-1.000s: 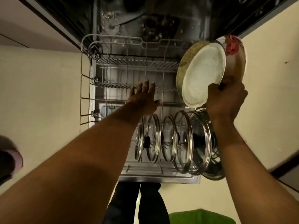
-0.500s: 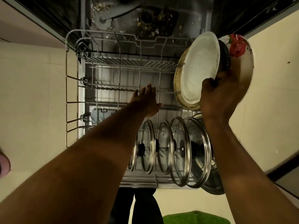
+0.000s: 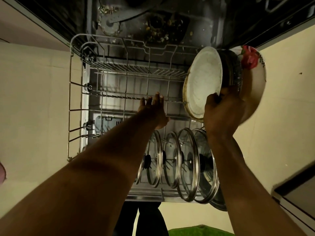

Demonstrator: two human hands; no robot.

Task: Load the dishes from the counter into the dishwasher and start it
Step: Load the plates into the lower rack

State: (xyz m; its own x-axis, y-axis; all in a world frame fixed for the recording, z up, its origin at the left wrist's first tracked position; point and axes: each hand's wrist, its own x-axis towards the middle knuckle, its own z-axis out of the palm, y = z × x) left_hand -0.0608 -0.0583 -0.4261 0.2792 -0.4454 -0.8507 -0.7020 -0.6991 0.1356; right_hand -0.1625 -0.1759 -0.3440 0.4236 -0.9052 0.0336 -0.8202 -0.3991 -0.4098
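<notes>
The dishwasher's lower wire rack (image 3: pixel 75 86) is pulled out over the open door. My right hand (image 3: pixel 223 113) grips a stack of plates held on edge at the rack's right side: a dirty white plate (image 3: pixel 203 82) in front and a cream plate with a red flower (image 3: pixel 252 68) behind, with dark ones between. My left hand (image 3: pixel 153 108) reaches into the rack's middle, fingers spread, over the row of tines, holding nothing. Several glass pan lids (image 3: pixel 185 160) with steel rims stand upright in the rack's near row.
The tub floor (image 3: pixel 163 26) behind the rack shows food scraps around the filter. Pale floor tiles lie on both sides. A green mat (image 3: pixel 196 231) lies near my feet, and a dark cabinet edge (image 3: pixel 293 181) runs at the right.
My right hand has tilted the plate stack further upright and moved it slightly right. The left hand stays over the tines. The view has shifted, showing more of the tub.
</notes>
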